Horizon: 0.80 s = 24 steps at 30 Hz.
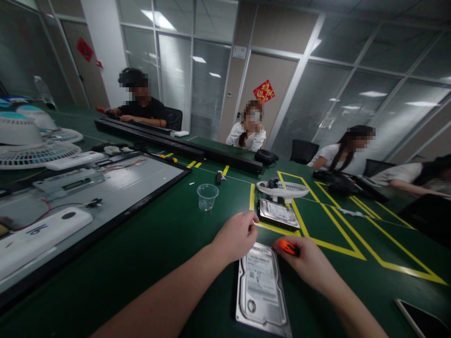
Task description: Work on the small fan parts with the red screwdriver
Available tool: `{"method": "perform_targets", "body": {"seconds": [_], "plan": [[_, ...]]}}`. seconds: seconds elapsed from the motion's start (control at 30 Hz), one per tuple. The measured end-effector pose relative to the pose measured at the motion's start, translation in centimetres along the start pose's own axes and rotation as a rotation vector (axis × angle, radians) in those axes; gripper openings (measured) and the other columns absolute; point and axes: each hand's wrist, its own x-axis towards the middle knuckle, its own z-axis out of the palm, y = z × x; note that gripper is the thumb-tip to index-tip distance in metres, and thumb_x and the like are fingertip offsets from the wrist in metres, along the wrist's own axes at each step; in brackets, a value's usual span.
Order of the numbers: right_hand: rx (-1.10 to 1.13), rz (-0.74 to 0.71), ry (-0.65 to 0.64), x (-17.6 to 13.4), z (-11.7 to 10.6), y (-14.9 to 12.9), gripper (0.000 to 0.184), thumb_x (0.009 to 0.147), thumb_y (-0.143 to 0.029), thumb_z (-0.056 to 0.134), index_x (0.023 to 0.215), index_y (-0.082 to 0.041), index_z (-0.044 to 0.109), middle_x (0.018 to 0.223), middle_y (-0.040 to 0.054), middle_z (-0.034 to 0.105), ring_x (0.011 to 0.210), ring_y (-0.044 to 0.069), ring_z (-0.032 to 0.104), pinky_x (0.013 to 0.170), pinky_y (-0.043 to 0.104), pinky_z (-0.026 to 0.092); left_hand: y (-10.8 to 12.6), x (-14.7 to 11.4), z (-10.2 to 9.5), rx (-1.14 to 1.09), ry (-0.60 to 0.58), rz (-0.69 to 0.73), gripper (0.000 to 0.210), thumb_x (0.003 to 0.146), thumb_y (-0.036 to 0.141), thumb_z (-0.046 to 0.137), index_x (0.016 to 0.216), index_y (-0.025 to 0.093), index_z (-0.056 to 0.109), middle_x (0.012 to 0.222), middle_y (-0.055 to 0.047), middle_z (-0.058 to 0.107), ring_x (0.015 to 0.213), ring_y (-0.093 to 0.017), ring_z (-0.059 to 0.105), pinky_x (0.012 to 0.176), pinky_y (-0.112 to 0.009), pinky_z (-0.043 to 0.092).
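A silver hard drive [260, 291] with a printed label lies flat on the green table in front of me. My right hand [310, 260] is closed round an orange and black screwdriver [289, 247], just beyond the drive's far right corner. The screwdriver's tip is too small to make out. Over the far left corner of the drive is my left hand [237, 234], its fingers curled and thumb side turned inward; whatever lies between its fingertips is hidden. Behind both hands a second hard drive [278, 213] lies beside a white fan grille [283, 189].
A clear plastic cup [207, 196] stands left of the hands. A large panel [141, 180] with white parts on it fills the left. Yellow tape [338, 251] marks the table on the right. A phone [423, 319] lies near right. Several people sit across the table.
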Motion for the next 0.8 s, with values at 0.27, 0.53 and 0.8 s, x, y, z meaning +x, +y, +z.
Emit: {"method": "perform_targets", "body": {"seconds": [0.27,0.53,0.8], "plan": [[0.011,-0.031,-0.006,-0.19,-0.17,-0.03,0.015,0.086,-0.03,0.063,0.078,-0.02,0.071,0.081,0.005,0.074,0.084,0.026,0.07,0.08,0.036,0.051,-0.05,0.04,0.12,-0.003,-0.001,-0.002,0.018,0.09,0.014,0.049,0.101,0.019,0.062,0.094,-0.007,0.067,0.088,-0.02,0.063,0.079,-0.032,0.048],[0.02,-0.053,-0.007,-0.32,-0.24,-0.36,0.014,0.086,-0.027,0.062,0.082,-0.02,0.074,0.086,0.0059,0.077,0.084,0.026,0.07,0.081,0.036,0.052,0.02,-0.05,0.03,0.001,-0.002,-0.002,0.017,0.09,0.014,0.049,0.1,0.019,0.062,0.093,-0.006,0.067,0.088,-0.02,0.063,0.078,-0.032,0.048],[0.031,-0.07,-0.005,-0.43,-0.18,-0.51,0.014,0.087,-0.026,0.062,0.082,-0.02,0.074,0.087,0.0062,0.076,0.087,0.027,0.071,0.084,0.037,0.053,0.02,-0.07,-0.02,-0.001,0.001,0.01,0.018,0.091,0.014,0.048,0.1,0.018,0.063,0.094,-0.006,0.067,0.087,-0.019,0.063,0.077,-0.031,0.048]]}}
